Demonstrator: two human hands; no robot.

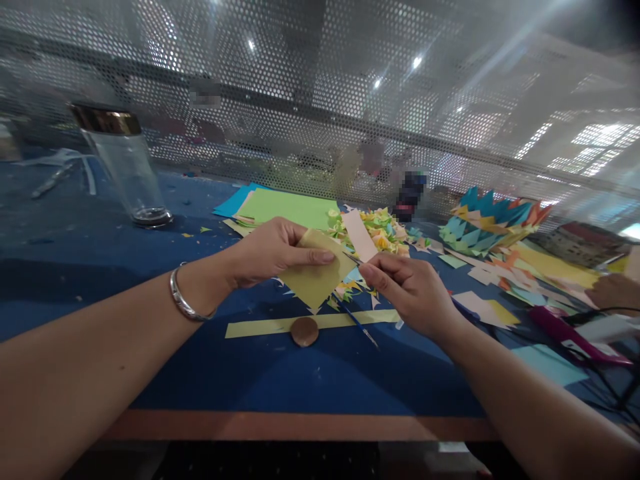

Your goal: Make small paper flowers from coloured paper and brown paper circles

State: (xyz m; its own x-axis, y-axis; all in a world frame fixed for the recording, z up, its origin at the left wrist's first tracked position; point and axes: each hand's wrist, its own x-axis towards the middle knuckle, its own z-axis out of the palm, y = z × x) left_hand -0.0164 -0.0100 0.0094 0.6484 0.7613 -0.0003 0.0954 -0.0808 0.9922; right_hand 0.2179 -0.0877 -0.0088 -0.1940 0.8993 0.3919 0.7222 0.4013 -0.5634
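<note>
Yellow paper (316, 277) partly behind left-hand fingers (310, 256)

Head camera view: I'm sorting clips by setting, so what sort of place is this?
Likely a paper-craft workbench: coloured paper sheets, a folded paper crown, scattered offcuts on blue table.

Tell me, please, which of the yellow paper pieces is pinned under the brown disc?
The long yellow strip lying flat on the blue table; the yellow square is held up by both hands instead.
</note>
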